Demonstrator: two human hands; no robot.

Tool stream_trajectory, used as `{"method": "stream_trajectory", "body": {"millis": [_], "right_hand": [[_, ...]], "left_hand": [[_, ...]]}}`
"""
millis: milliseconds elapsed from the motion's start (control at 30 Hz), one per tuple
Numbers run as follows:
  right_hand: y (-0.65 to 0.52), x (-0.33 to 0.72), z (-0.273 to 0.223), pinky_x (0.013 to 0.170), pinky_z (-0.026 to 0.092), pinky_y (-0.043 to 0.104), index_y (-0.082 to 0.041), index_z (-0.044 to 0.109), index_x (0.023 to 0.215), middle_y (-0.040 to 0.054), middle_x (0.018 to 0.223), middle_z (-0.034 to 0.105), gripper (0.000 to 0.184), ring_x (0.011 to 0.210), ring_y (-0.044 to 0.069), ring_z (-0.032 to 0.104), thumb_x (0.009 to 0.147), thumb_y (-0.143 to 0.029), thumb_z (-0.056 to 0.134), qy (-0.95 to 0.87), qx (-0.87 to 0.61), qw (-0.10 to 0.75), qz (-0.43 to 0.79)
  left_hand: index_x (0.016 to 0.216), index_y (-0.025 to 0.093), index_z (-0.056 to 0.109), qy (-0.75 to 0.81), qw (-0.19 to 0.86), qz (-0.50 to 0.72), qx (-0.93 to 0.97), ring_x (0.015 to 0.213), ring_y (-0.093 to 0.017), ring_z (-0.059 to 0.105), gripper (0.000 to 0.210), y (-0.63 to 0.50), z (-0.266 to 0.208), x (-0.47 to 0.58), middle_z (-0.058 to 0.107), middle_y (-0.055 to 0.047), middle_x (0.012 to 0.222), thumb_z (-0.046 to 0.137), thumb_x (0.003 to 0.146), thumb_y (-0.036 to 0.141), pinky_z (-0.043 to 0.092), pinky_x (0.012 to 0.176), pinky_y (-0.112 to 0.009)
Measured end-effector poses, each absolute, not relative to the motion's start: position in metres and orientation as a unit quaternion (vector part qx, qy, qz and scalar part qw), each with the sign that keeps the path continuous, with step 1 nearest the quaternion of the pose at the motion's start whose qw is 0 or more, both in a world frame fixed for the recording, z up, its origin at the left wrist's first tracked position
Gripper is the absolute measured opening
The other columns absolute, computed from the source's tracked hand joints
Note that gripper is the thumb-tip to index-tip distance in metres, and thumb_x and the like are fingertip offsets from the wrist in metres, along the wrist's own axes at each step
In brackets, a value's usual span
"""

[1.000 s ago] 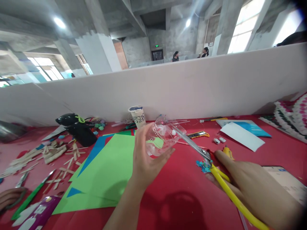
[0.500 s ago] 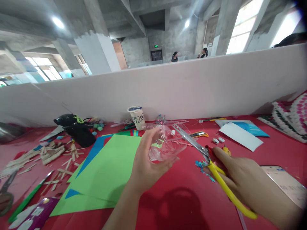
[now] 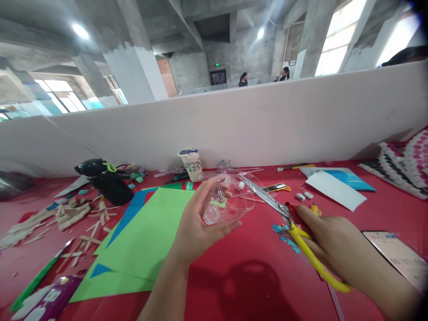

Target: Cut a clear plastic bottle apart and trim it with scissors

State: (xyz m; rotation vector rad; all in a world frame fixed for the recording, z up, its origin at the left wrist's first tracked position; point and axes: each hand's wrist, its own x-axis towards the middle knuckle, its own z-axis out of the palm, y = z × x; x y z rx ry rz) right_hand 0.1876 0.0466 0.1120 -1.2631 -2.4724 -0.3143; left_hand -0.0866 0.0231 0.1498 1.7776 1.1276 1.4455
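Observation:
In the middle of the head view, my left hand is wrapped round a clear plastic cup, its rounded base toward my palm and its open side facing right. My right hand grips yellow-handled scissors. Their metal blades point up and left, the tips by the cup's upper rim; whether they touch the plastic I cannot tell. Small blue star shapes lie on the red table just below the scissors. Beneath and left of my left hand are green paper sheets.
Behind stand a lettered paper cup and a black bottle. A yellow utility knife lies beyond the scissors, a phone at the right. Wooden sticks and a green-handled knife lie left. A white partition bounds the table.
My left hand and the clear cup have shifted slightly left, away from the scissors' pivot. The scissors' lower yellow handle has risen a little toward the upper one.

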Motion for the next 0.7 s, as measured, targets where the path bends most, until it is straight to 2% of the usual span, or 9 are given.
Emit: {"method": "stream_trajectory", "body": {"millis": [100, 267, 400, 533, 700], "right_hand": [[0.049, 0.19, 0.11, 0.038, 0.016, 0.023, -0.027, 0.034, 0.085, -0.0025, 0.04, 0.054, 0.021, 0.033, 0.028, 0.055, 0.095, -0.046, 0.034, -0.872, -0.443, 0.172, -0.113], [0.05, 0.196, 0.115, 0.042, 0.023, 0.025, -0.024, 0.039, 0.091, -0.0005, 0.046, 0.058, 0.016, 0.037, 0.027, 0.058, 0.095, -0.038, 0.033, -0.886, -0.422, 0.162, -0.105], [0.048, 0.197, 0.12, 0.041, 0.025, 0.027, -0.021, 0.042, 0.098, 0.0016, 0.05, 0.061, 0.018, 0.04, 0.028, 0.059, 0.092, -0.037, 0.037, -0.886, -0.424, 0.155, -0.107], [0.047, 0.195, 0.124, 0.04, 0.025, 0.027, -0.02, 0.043, 0.099, 0.0026, 0.051, 0.063, 0.02, 0.04, 0.027, 0.06, 0.094, -0.037, 0.034, -0.89, -0.413, 0.16, -0.104], [0.049, 0.197, 0.121, 0.038, 0.023, 0.026, -0.019, 0.046, 0.096, 0.0, 0.045, 0.057, 0.04, 0.035, 0.027, 0.058, 0.099, -0.051, 0.021, -0.892, -0.409, 0.159, -0.107]], "left_hand": [[0.131, 0.03, 0.049, 0.401, 0.337, 0.542, 0.657, 0.107, -0.024, 0.058, 0.069, 0.023, 0.152, -0.093, 0.058, -0.008, 0.121, 0.079, 0.069, 0.023, 0.046, 0.098, -0.043], [0.131, 0.031, 0.052, 0.372, 0.399, 0.53, 0.649, 0.1, -0.025, 0.061, 0.069, 0.023, 0.155, -0.101, 0.061, -0.008, 0.112, 0.079, 0.067, 0.031, 0.05, 0.089, -0.04], [0.129, 0.028, 0.053, 0.356, 0.447, 0.51, 0.643, 0.093, -0.026, 0.062, 0.071, 0.025, 0.154, -0.102, 0.059, -0.01, 0.11, 0.079, 0.065, 0.041, 0.052, 0.084, -0.042], [0.128, 0.028, 0.054, 0.355, 0.464, 0.492, 0.646, 0.094, -0.027, 0.061, 0.071, 0.025, 0.155, -0.103, 0.06, -0.01, 0.106, 0.079, 0.063, 0.045, 0.051, 0.087, -0.045], [0.128, 0.028, 0.054, 0.375, 0.479, 0.477, 0.635, 0.095, -0.026, 0.06, 0.071, 0.025, 0.155, -0.105, 0.057, -0.009, 0.108, 0.08, 0.062, 0.039, 0.052, 0.084, -0.041]]}}
